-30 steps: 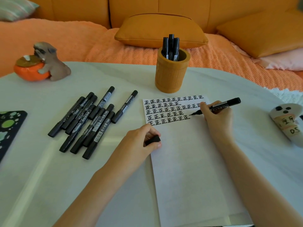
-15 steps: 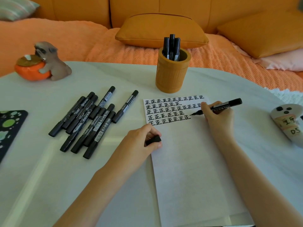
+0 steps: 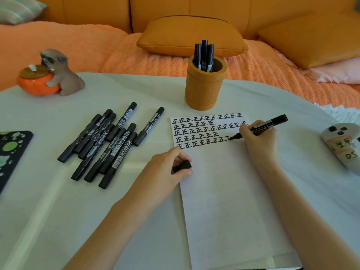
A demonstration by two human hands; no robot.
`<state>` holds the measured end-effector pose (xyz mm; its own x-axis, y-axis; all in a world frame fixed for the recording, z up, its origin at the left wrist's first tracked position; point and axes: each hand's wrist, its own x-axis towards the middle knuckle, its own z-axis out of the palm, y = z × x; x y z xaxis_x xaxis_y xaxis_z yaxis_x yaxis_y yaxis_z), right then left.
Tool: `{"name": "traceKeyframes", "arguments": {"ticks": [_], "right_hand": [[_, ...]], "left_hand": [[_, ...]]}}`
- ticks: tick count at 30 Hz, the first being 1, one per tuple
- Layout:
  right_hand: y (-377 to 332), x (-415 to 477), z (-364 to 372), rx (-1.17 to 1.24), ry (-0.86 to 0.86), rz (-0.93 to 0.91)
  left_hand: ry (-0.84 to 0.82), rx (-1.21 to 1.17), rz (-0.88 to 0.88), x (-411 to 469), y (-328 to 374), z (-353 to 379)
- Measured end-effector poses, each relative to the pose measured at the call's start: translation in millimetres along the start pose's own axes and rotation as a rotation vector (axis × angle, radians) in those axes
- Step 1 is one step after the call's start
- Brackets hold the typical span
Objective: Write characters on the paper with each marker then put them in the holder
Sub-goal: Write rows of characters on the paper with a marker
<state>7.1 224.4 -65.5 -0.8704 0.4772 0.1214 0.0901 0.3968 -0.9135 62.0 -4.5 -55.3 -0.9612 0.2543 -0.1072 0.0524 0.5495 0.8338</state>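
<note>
A white sheet of paper (image 3: 229, 191) lies on the table, its top filled with rows of black characters. My right hand (image 3: 259, 141) grips an uncapped black marker (image 3: 270, 124) with its tip touching the paper at the end of the lowest row. My left hand (image 3: 167, 168) rests on the paper's left edge and pinches the marker's black cap (image 3: 182, 166). An orange cylindrical holder (image 3: 204, 84) stands behind the paper with three black markers (image 3: 203, 54) upright in it. Several capped black markers (image 3: 109, 141) lie in a loose pile to the left.
A dog figurine hugging an orange bowl (image 3: 50, 75) sits at the table's far left. A dark pad with green spots (image 3: 9, 152) lies at the left edge. A white ghost-like object (image 3: 342, 145) rests at the right. An orange sofa with cushions (image 3: 191, 36) runs behind the table.
The marker tip has dropped onto the paper and a fresh stroke has appeared at the end of the lowest row. My left hand has stayed put.
</note>
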Motion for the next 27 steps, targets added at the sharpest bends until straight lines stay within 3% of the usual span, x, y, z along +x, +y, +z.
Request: {"name": "traceKeyframes", "arguments": {"ticks": [27], "right_hand": [[-0.8, -2.6, -0.9, 0.019, -0.012, 0.007]], "left_hand": [[0.005, 0.015, -0.017, 0.0, 3.1, 0.0]]}}
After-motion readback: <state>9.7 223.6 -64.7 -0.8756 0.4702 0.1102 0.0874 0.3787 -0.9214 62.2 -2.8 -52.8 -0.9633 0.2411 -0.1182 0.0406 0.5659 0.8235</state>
